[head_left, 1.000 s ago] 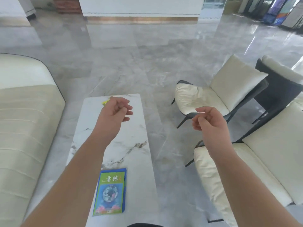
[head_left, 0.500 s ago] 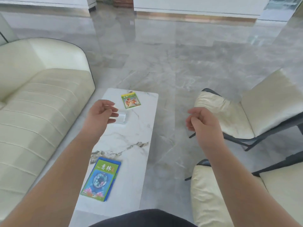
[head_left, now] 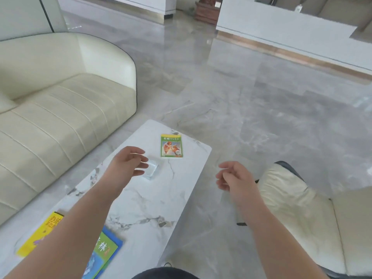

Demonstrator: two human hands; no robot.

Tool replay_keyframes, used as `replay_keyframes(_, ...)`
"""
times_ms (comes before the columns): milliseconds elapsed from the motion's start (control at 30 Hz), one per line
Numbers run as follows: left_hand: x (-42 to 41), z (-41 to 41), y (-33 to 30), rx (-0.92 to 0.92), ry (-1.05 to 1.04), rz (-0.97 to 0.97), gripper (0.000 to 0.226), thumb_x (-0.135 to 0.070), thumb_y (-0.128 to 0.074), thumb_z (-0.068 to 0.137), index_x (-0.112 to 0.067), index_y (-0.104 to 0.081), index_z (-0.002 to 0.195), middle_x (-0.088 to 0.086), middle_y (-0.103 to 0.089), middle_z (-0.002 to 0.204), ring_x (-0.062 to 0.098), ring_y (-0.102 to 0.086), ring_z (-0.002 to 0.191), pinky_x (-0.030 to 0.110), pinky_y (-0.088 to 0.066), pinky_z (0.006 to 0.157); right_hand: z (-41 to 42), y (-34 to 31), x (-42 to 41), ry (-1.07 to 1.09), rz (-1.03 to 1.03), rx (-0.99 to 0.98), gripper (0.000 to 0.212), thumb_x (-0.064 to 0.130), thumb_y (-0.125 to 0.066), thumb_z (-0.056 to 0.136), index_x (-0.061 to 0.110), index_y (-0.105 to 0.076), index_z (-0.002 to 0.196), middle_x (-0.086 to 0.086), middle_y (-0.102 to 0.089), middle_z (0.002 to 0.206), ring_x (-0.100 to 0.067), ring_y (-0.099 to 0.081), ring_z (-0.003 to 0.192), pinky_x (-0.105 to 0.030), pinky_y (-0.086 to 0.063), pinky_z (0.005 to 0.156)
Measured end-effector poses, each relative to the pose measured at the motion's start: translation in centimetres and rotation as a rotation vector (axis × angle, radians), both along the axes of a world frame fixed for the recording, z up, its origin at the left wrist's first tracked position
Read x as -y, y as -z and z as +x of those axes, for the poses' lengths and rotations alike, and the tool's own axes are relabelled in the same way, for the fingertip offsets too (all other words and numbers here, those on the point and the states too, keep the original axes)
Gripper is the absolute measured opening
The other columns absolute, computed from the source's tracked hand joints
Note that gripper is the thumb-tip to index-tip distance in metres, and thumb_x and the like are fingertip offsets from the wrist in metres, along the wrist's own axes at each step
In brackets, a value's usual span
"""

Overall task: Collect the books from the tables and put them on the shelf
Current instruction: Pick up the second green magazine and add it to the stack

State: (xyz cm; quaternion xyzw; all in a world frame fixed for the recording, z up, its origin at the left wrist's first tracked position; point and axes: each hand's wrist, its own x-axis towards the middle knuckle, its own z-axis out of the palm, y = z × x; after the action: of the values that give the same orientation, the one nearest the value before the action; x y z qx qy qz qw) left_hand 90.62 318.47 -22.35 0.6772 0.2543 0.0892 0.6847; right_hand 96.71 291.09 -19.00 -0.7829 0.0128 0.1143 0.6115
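Note:
Three books lie on the white marble table (head_left: 153,200). A green-bordered book (head_left: 171,146) rests flat near the far end. A blue and green book (head_left: 104,252) lies at the near end, partly hidden under my left forearm. A yellow book (head_left: 38,234) sits at the near left edge. My left hand (head_left: 126,164) hovers over the table with relaxed fingers and holds nothing. My right hand (head_left: 234,176) hangs in the air beyond the table's right edge, fingers loosely curled, empty. No shelf is in view.
A clear glass dish (head_left: 152,170) sits on the table just right of my left hand. A cream sofa (head_left: 60,109) runs along the left. A cream armchair (head_left: 298,210) stands at the right. Grey marble floor (head_left: 241,101) stretches ahead to a white counter (head_left: 281,33).
The view has swung left and nearer the table. The yellow book has come into sight at the near left. Both hands stay raised and empty, fingers a little looser.

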Motion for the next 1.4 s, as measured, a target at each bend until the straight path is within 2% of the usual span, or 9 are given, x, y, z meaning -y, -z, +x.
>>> replay_keyframes(233, -1.6, 12.7, 1.6, -0.040, -0.069, -0.013, 0.030, 0.002, -0.039, 0.094, -0.017, -0.062, 0.099, 0.006, -0.068, 0.091, 0.022, -0.068, 0.085, 0.038, -0.055, 0.081, 15.4, 2.7, -4.8, -0.101, 0.012, -0.064, 0.030, -0.006, -0.040, 0.092, 0.013, -0.063, 0.095, -0.002, -0.064, 0.072, -0.013, -0.059, 0.060, -0.034, -0.054, 0.071)
replay_keyframes(400, -3.8, 23.0, 9.6, -0.178, -0.190, -0.071, 0.030, 0.004, -0.038, 0.093, -0.011, -0.061, 0.106, 0.008, -0.068, 0.094, 0.025, -0.067, 0.088, 0.040, -0.055, 0.083, 26.6, 11.3, -8.3, -0.152, -0.058, -0.196, 0.030, -0.003, -0.039, 0.093, 0.016, -0.063, 0.095, -0.003, -0.066, 0.076, -0.016, -0.062, 0.065, -0.033, -0.053, 0.071)
replay_keyframes(600, -7.4, 38.9, 28.7, -0.364, -0.270, -0.118, 0.032, 0.009, -0.037, 0.091, -0.006, -0.060, 0.108, 0.010, -0.068, 0.101, 0.025, -0.066, 0.091, 0.038, -0.055, 0.085, 42.9, 32.0, -16.0, -0.184, -0.143, -0.354, 0.033, -0.005, -0.038, 0.090, 0.018, -0.059, 0.101, -0.004, -0.068, 0.090, -0.019, -0.065, 0.084, -0.034, -0.054, 0.078)
replay_keyframes(733, -9.7, 47.5, 42.1, -0.464, -0.316, -0.118, 0.039, 0.008, -0.038, 0.090, -0.021, -0.061, 0.103, 0.000, -0.065, 0.115, 0.019, -0.064, 0.109, 0.038, -0.052, 0.096, 51.3, 45.6, -20.5, -0.118, -0.207, -0.422, 0.040, -0.002, -0.039, 0.088, 0.024, -0.053, 0.114, -0.001, -0.064, 0.106, -0.017, -0.062, 0.088, -0.029, -0.050, 0.071)
replay_keyframes(900, -12.2, 56.8, 55.3, -0.712, -0.289, 0.083, 0.054, -0.004, -0.049, 0.091, -0.017, -0.040, 0.143, 0.006, -0.046, 0.145, 0.025, -0.054, 0.117, 0.033, -0.045, 0.090, 59.3, 59.6, -23.2, -0.237, -0.396, -0.463, 0.046, 0.009, -0.047, 0.092, 0.028, -0.041, 0.134, 0.003, -0.052, 0.129, -0.018, -0.054, 0.117, -0.028, -0.045, 0.079)
replay_keyframes(1100, -13.0, 60.2, 60.8, -0.951, -0.252, 0.052, 0.057, -0.015, -0.058, 0.087, -0.018, -0.038, 0.140, 0.015, -0.054, 0.128, 0.036, -0.056, 0.112, 0.048, -0.052, 0.093, 62.1, 64.8, -24.5, -0.288, -0.477, -0.581, 0.046, 0.013, -0.049, 0.091, 0.022, -0.043, 0.135, 0.000, -0.052, 0.132, -0.019, -0.053, 0.110, -0.028, -0.043, 0.075)
replay_keyframes(1233, -13.5, 59.5, 60.0, -0.869, -0.208, -0.040, 0.032, -0.004, -0.040, 0.092, -0.021, -0.057, 0.113, 0.006, -0.065, 0.086, 0.027, -0.063, 0.073, 0.029, -0.050, 0.055, 62.7, 63.8, -24.6, -0.261, -0.378, -0.639, 0.036, 0.013, -0.051, 0.085, 0.021, -0.053, 0.121, -0.005, -0.062, 0.111, -0.026, -0.061, 0.106, -0.033, -0.048, 0.076)
replay_keyframes(1333, -13.8, 57.6, 57.2, -0.763, -0.249, -0.113, 0.031, -0.008, -0.037, 0.095, -0.027, -0.060, 0.104, 0.010, -0.075, 0.086, 0.028, -0.068, 0.070, 0.028, -0.047, 0.057, 62.3, 60.9, -24.6, -0.269, -0.301, -0.582, 0.036, 0.008, -0.048, 0.092, 0.026, -0.051, 0.123, -0.002, -0.062, 0.106, -0.019, -0.059, 0.095, -0.030, -0.048, 0.074)
replay_keyframes(1400, -13.8, 54.9, 53.6, -0.691, -0.315, -0.184, 0.024, -0.015, -0.042, 0.097, -0.031, -0.060, 0.100, 0.004, -0.079, 0.079, 0.028, -0.074, 0.072, 0.032, -0.051, 0.063, 60.9, 58.3, -25.0, -0.269, -0.279, -0.535, 0.034, 0.013, -0.049, 0.093, 0.028, -0.049, 0.123, 0.002, -0.057, 0.115, -0.017, -0.057, 0.105, -0.026, -0.044, 0.073)
